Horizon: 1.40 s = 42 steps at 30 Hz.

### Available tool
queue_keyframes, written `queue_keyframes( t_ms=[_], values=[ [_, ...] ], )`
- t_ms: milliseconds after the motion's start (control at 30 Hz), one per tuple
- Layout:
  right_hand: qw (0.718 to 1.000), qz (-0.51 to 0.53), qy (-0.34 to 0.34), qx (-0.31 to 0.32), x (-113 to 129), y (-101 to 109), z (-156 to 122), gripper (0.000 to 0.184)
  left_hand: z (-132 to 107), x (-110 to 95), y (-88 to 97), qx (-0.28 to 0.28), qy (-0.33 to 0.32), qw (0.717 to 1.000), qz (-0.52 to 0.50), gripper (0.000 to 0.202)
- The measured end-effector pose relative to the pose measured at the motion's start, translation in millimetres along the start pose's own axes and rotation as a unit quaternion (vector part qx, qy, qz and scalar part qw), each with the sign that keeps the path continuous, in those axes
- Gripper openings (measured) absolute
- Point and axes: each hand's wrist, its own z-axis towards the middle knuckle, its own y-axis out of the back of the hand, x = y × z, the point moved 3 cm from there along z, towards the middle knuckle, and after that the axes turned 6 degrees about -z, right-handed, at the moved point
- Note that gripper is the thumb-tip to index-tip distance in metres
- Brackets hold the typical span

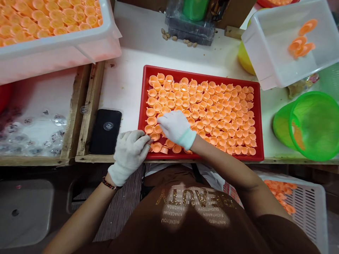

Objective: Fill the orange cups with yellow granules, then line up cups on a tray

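Note:
A red tray [201,70] holds many small orange toy cups [184,80], set closely in rows with their open tops up. My right hand [174,127], in a white glove, is over the left part of the tray. Its fingers curl down among the cups, and what they grip is hidden. At the tray's lower left corner is my left hand [130,152], also gloved in white, its fingers bent and its fingertips pressed together beside the rim. Anything between them is too small to name. Close to these fingertips, one cup [164,150] lies tipped on its side.
A black phone [105,131] lies left of the tray. At upper left stands a white bin [79,47] full of orange cups. To the right are a green basket [315,127] and a tilted translucent bin [275,46] with a few orange pieces. Wooden strips [87,106] edge the table.

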Motion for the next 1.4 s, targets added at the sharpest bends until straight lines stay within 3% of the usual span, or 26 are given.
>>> queue_keyframes(
  t_ms=[67, 167, 300, 467, 600, 733, 833, 967, 1100, 1200, 1400],
  values=[
    [0.999, 0.016, 0.043, -0.003, -0.1, 0.4, -17.9, 0.031, 5.7, 1.4, -2.1, -0.007, 0.000, 1.000, -0.002, 0.012],
    [0.994, 0.036, 0.099, 0.025, 7.7, -8.6, -43.1, 0.036, 21.0, 1.2, -13.3, 0.031, -0.042, 0.999, -0.002, 0.013],
    [0.996, 0.024, 0.079, 0.030, 18.1, -21.5, -47.4, 0.036, 35.1, 2.6, -20.7, 0.061, -0.053, 0.997, 0.007, 0.013],
    [0.997, 0.021, 0.041, 0.066, 10.4, -24.0, -36.8, 0.032, 15.0, -1.3, -6.9, 0.037, -0.031, 0.995, -0.085, 0.013],
    [0.999, 0.032, 0.032, -0.008, -12.6, -20.4, -58.3, 0.031, 0.8, -17.6, -6.8, 0.037, -0.041, 0.994, -0.097, 0.010],
    [0.994, 0.064, -0.029, -0.088, -50.9, -20.0, -100.5, 0.027, 10.8, -29.3, -20.3, 0.056, -0.069, 0.993, -0.079, 0.011],
    [0.986, 0.093, -0.068, -0.122, -69.7, -19.7, -133.2, 0.026, 20.8, -27.0, -24.3, 0.060, -0.048, 0.996, -0.046, 0.012],
    [0.982, 0.092, -0.115, -0.121, -77.3, -21.1, -162.3, 0.025, 26.8, -21.7, -26.2, 0.081, -0.037, 0.995, -0.047, 0.018],
    [0.976, 0.083, -0.180, -0.085, -87.4, -22.1, -183.9, 0.026, 32.7, -25.8, -34.9, 0.122, -0.085, 0.989, -0.029, 0.015],
    [0.963, 0.074, -0.238, -0.101, -103.1, -17.7, -209.5, 0.025, 36.6, -28.8, -34.7, 0.109, -0.092, 0.989, -0.034, 0.014],
    [0.911, 0.101, -0.352, -0.187, -131.6, -12.7, -265.2, 0.025, 39.0, -47.0, -31.8, 0.057, -0.120, 0.978, -0.162, 0.003]
  ],
)
